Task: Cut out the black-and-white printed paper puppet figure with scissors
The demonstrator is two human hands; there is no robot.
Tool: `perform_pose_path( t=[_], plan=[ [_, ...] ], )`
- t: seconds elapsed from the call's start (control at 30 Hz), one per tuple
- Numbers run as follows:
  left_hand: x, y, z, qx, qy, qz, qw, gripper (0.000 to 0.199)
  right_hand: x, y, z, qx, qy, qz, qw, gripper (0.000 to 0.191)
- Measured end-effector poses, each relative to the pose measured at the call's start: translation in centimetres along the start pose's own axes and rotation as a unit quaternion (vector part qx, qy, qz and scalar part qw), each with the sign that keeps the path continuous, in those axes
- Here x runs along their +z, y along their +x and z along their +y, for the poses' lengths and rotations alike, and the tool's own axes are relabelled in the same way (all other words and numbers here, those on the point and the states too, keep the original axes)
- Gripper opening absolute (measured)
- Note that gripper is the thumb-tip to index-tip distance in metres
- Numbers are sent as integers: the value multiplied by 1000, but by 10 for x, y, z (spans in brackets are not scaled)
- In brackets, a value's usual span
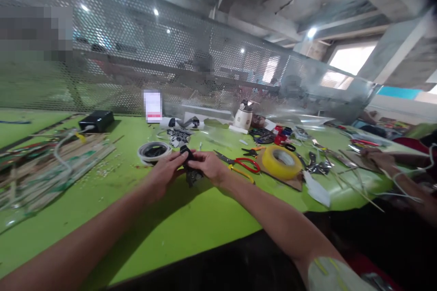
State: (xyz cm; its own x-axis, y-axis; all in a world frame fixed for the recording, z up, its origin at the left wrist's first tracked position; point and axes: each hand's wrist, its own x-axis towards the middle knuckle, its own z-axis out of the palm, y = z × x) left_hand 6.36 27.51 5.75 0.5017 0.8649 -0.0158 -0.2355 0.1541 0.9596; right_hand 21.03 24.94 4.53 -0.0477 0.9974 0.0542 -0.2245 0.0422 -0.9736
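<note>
Near the middle of the green table (136, 227), my left hand (166, 170) and my right hand (210, 167) meet around a small black piece (186, 153). The fingers of both hands pinch it from either side. A dark, crumpled-looking part (194, 178) hangs below the fingers; its detail is too small to tell. Just behind my left hand lies a white ring-shaped roll (154, 151) with black inside. Red-handled scissors (247, 163) lie to the right of my right hand.
Yellow tape roll (282, 162) on cardboard at right. Wooden strips (64, 173) and a black box (96, 121) at left. A lit screen (153, 105) and white bottle (243, 117) stand before the mesh partition (191, 63). Another person's hand (378, 159) works at far right.
</note>
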Motion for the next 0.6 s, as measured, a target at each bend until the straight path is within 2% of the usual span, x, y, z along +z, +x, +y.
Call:
perform_pose_path(
  t=[0.2,0.33,0.6],
  plan=[
    [-1,-4,5,35,-31,8,999,28,-3,-2,3,45,-31,-42,998,28],
    [-1,-5,10,27,-53,6,998,28,-4,-6,2,77,-70,-71,992,18],
    [-5,-3,1,10,-67,-28,997,21,1,-7,0,87,-141,-45,985,15]
  ],
)
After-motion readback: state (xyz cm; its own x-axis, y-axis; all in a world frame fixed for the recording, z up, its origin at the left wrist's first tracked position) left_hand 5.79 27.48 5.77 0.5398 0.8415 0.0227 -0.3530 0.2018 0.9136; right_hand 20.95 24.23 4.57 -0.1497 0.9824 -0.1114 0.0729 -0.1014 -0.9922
